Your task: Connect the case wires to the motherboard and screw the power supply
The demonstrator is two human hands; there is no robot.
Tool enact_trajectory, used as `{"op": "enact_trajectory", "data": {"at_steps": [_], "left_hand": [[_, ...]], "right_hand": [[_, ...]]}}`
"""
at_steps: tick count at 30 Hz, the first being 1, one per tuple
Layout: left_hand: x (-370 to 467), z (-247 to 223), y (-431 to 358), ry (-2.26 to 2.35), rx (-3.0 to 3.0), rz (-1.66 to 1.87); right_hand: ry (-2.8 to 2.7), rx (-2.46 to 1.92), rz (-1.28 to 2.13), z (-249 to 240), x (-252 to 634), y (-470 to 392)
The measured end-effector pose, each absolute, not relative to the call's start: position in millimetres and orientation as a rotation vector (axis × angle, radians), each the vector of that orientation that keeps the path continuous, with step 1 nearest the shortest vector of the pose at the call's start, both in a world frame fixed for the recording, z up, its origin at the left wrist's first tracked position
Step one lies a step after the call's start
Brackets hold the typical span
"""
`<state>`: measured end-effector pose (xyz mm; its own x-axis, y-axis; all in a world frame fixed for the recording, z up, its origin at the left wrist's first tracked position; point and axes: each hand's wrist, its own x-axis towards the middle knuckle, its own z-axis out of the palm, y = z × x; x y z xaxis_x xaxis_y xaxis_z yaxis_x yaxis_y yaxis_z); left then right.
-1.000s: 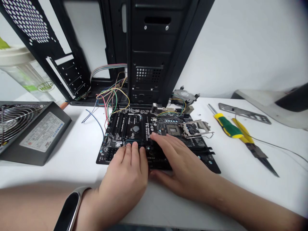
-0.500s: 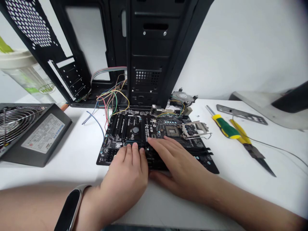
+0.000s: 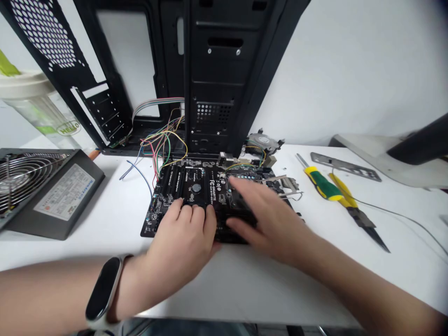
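A black motherboard [image 3: 196, 188] lies flat on the white table, with its printed side up. My left hand [image 3: 187, 233] rests over the board's near left edge, its fingers bent down and pressed together on it; what they grip, if anything, is hidden. Above the right half of the board is my right hand [image 3: 266, 221], somewhat blurred, with thumb and fingers spread and nothing between them. It covers the processor socket area. The raised metal socket frame [image 3: 290, 184] shows beyond its fingers. Thin coloured wires [image 3: 168, 140] run from the case to the board's far left corner.
Behind the board stands a black computer case [image 3: 220, 70]. A power supply [image 3: 66, 196] and a lidded clear cup [image 3: 42, 112] are at left. A cooler fan [image 3: 262, 140] sits behind. At right lie a screwdriver [image 3: 325, 184], pliers [image 3: 360, 217], a metal plate [image 3: 345, 165] and a grey stand [image 3: 371, 149].
My right hand has lifted from the board's near edge and shifted slightly right, its thumb and fingers wider apart. My left hand has moved slightly up the board.
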<state>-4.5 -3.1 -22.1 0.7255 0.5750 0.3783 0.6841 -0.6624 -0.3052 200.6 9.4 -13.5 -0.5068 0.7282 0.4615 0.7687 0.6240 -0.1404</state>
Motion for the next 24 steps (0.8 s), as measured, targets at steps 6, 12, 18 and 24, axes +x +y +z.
{"op": "enact_trajectory", "data": {"at_steps": [6, 12, 18, 24], "left_hand": [[-5.5, -14.8, 5.4, -1.108, -2.654, -0.268], [-7.8, -28.5, 13.1, -0.917, -2.798, -0.361], [-8.4, -36.7, 15.9, -0.943, -2.884, -0.329], [-8.6, -34.4, 16.3, -0.946, -2.906, -0.307]], "right_hand": [[-2.333, -1.529, -0.11, 1.4, 216.1, 43.0], [-2.581, -1.711, -0.058, 0.7, 207.8, 62.4], [-2.488, -1.681, 0.046, 0.3, 198.6, 78.2], [-2.097, -1.531, 0.491, -7.8, 193.0, 93.5]]}}
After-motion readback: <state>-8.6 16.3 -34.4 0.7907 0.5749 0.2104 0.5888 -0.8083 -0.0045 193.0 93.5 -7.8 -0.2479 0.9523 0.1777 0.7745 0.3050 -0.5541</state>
